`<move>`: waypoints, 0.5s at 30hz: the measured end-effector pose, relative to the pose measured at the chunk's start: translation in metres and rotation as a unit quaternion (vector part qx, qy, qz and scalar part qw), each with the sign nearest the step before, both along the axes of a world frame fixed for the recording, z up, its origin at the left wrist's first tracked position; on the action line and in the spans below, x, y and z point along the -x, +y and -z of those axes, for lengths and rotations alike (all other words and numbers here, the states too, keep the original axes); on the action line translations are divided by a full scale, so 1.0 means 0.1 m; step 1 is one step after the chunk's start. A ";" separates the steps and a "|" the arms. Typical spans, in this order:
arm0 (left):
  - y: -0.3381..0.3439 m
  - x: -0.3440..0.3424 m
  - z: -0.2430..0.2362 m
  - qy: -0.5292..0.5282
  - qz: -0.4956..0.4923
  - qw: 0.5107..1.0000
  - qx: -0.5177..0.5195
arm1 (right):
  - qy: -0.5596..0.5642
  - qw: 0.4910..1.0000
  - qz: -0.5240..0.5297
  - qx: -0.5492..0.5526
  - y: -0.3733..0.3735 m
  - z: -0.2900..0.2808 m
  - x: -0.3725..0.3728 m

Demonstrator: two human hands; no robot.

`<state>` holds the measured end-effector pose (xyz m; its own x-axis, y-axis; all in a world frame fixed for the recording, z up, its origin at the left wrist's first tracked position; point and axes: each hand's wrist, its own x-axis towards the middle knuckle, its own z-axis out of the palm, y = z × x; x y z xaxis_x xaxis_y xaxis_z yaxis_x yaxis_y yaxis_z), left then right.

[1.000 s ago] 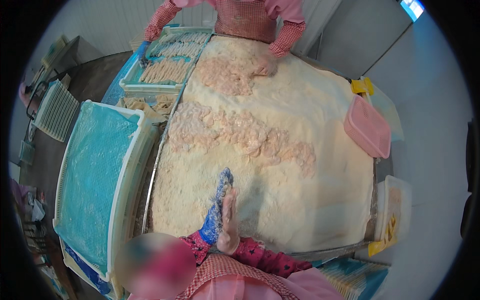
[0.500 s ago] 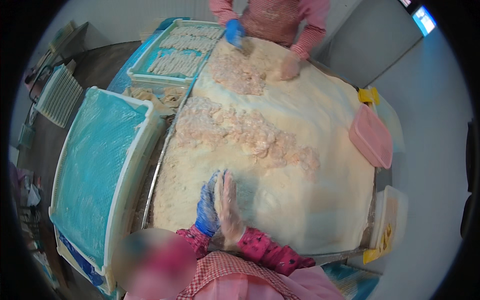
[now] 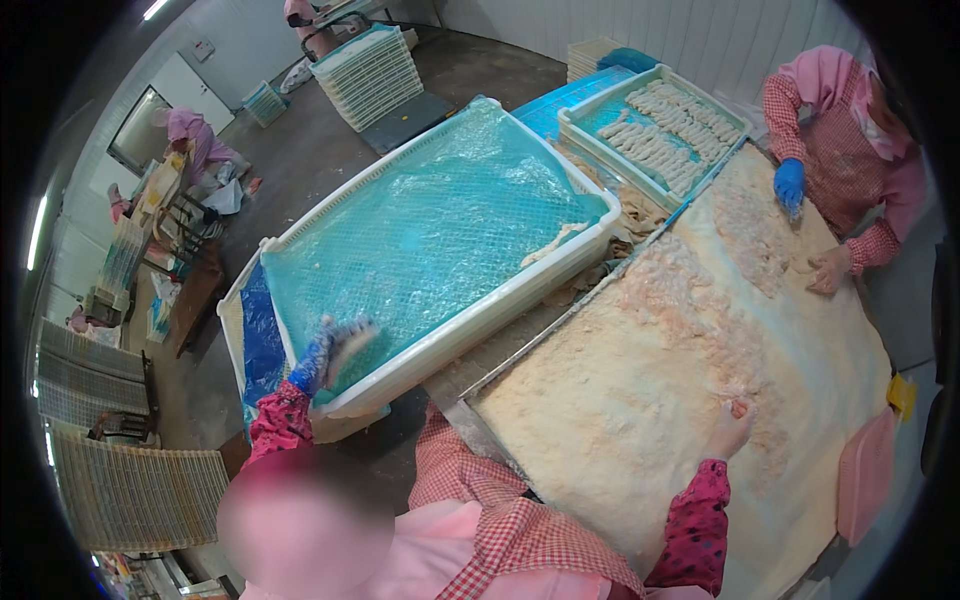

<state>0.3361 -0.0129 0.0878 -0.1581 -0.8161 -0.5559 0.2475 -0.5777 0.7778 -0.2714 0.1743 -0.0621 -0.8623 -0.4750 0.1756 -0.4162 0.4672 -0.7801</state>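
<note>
My left hand [image 3: 318, 362], in a flour-dusted blue glove, is over the near left end of a white tray [image 3: 450, 347] lined with teal netting. It holds a pale, flour-coated meat strip [image 3: 352, 343], slightly blurred. One coated strip [image 3: 553, 246] lies on the netting at the tray's far right corner. On the flour-covered table [image 3: 570, 420], my right hand [image 3: 729, 436] reaches to the near end of a long heap of pinkish raw meat pieces [image 3: 690, 318]. Its fingers are closed on a small raw meat piece [image 3: 738, 408].
Across the table stands a co-worker [image 3: 840, 150] with one blue-gloved hand [image 3: 789, 186] by another meat heap [image 3: 752, 245]. A second tray [image 3: 655, 185] holds rows of coated strips. A pink basket [image 3: 866, 475] sits at the right edge. Stacked trays [image 3: 368, 78] stand on the floor behind.
My hands have parted from being pressed together around a strip. The left has moved over the tray with the strip; the right has moved to the meat heap. The view has swung left.
</note>
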 end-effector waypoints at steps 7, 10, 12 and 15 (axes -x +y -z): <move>0.01 0.30 -0.14 -0.368 0.300 0.868 0.144 | 0.041 0.999 0.006 0.018 -0.06 0.27 0.38; 0.01 0.06 0.18 -0.248 0.060 0.938 0.235 | 0.027 0.998 -0.006 0.061 -0.15 0.00 0.20; -0.07 0.30 0.24 -0.149 0.073 0.932 0.321 | 0.042 0.994 -0.017 0.095 -0.06 -0.10 0.26; 0.11 1.30 -0.06 -0.233 0.236 0.864 0.378 | 0.082 0.989 -0.112 0.046 0.10 -0.41 -0.18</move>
<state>0.2060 -0.0019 0.0943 -0.4762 -0.8792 0.0152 -0.3187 0.1887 0.9289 -0.2535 0.1839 -0.0215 -0.6928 -0.6268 0.3564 -0.6263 0.2782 -0.7282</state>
